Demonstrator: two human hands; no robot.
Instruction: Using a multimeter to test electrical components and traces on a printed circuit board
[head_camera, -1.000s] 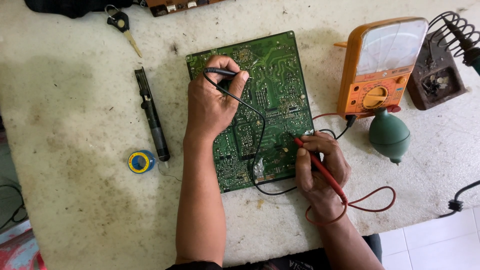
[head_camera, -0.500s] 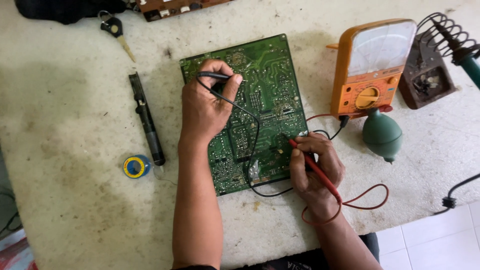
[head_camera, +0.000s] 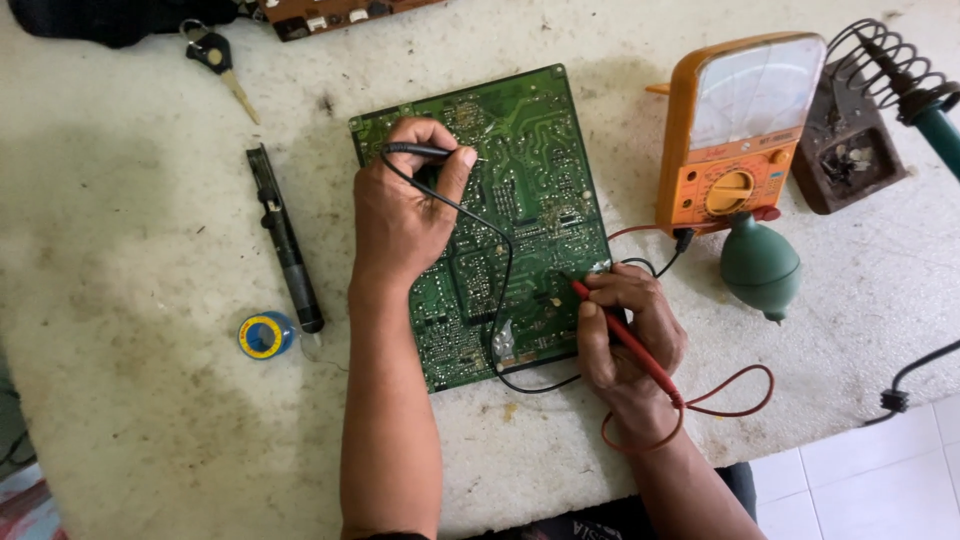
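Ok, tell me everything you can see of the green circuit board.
The green circuit board lies flat and slightly skewed on the worn white table, solder side up, showing pale traces and many small solder points. The left hand rests on its upper left part, pressing a black probe to it. The right hand sits at its lower right edge, touching a red probe to it. A black lead crosses its middle.

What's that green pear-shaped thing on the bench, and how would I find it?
Start at the big orange meter at the right of the table. Just below it, right of the green circuit board, lies the blower bulb. It is the only smooth, rounded, dark green thing there, with a short nozzle pointing toward the table's near edge.
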